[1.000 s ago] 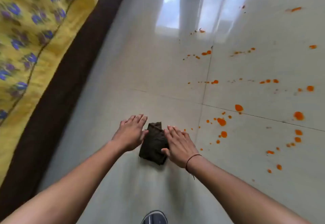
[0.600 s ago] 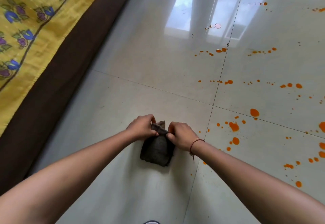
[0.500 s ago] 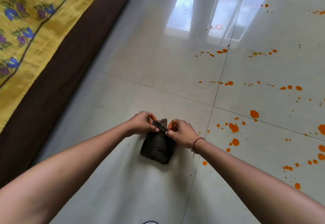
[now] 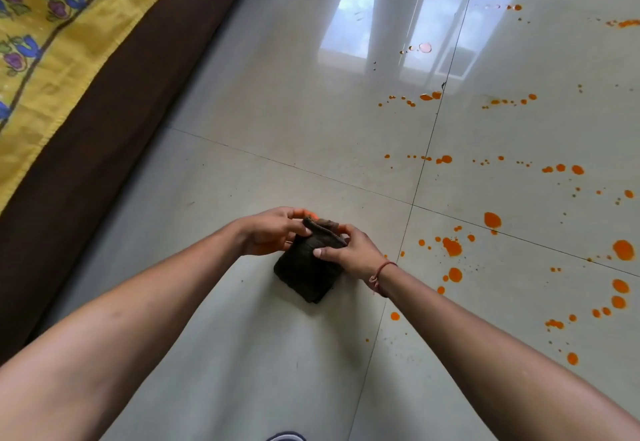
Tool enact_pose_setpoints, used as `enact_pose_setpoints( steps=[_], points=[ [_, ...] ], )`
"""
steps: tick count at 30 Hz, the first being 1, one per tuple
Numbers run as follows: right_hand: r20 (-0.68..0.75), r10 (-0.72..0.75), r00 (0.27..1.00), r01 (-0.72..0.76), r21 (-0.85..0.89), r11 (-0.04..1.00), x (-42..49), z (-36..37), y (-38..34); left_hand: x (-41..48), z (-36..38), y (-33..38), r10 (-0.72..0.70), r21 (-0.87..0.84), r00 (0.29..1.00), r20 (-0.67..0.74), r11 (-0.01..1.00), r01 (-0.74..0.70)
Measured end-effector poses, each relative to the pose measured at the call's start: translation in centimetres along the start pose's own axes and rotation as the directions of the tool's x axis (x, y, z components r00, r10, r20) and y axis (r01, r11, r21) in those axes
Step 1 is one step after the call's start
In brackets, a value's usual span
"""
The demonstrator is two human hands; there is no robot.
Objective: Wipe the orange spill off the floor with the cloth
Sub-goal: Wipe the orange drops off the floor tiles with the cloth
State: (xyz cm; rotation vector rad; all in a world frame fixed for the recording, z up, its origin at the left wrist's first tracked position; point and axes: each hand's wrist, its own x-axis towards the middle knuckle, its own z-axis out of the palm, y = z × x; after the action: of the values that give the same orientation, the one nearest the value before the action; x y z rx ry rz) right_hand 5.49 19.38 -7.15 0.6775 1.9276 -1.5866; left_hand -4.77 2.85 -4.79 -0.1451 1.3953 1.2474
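A dark folded cloth (image 4: 306,272) hangs just above the pale tiled floor (image 4: 277,122), held at its top edge by both hands. My left hand (image 4: 268,234) pinches the cloth's upper left corner. My right hand (image 4: 349,250), with a red thread at the wrist, grips its upper right side, thumb across the front. The orange spill (image 4: 452,246) lies as scattered drops and blobs to the right of the cloth, spreading toward the far right edge and up the floor.
A bed with a yellow flowered cover (image 4: 45,35) and a dark brown base (image 4: 114,122) runs along the left. Tile joints cross the floor near the hands. A shoe tip (image 4: 285,436) shows at the bottom edge. Window glare reflects on the far tiles.
Both hands went from lying flat beside the cloth to closing on its top edge and lifting that end off the floor. The view has shifted slightly.
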Motion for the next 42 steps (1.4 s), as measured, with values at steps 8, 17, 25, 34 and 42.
enact_pose_setpoints(
  steps=[8, 17, 25, 34, 42],
  points=[
    [0.257, 0.108, 0.961, -0.192, 0.331, 0.924, -3.0, -3.4, 0.2, 0.7, 2.6, 2.6, -0.013, 0.217, 1.0, 0.013, 0.976, 0.01],
    [-0.194, -0.33, 0.924, 0.013, -0.846, 0.533, -1.5, -4.1, -0.1, 3.8, 4.7, 2.0, 0.062, 0.968, 0.966, -0.252, -0.01, 0.253],
    [-0.064, -0.446, 0.893, 0.127, -0.914, 0.385, -2.1, 1.1, 6.7, 4.5, 5.1, 0.6, 0.084, 0.956, 0.956, -0.282, -0.053, 0.287],
    [-0.195, -0.473, 0.859, 0.032, -0.902, 0.43, -1.8, -0.5, 8.3, 4.4, 5.3, 1.0, 0.069, 0.953, 0.953, -0.296, -0.041, 0.299],
    [-0.012, -0.559, 0.829, 0.182, -0.939, 0.291, -7.3, -3.5, 14.4, 4.9, 6.4, 0.6, 0.142, 0.949, 0.939, -0.313, 0.097, 0.301]
  ],
)
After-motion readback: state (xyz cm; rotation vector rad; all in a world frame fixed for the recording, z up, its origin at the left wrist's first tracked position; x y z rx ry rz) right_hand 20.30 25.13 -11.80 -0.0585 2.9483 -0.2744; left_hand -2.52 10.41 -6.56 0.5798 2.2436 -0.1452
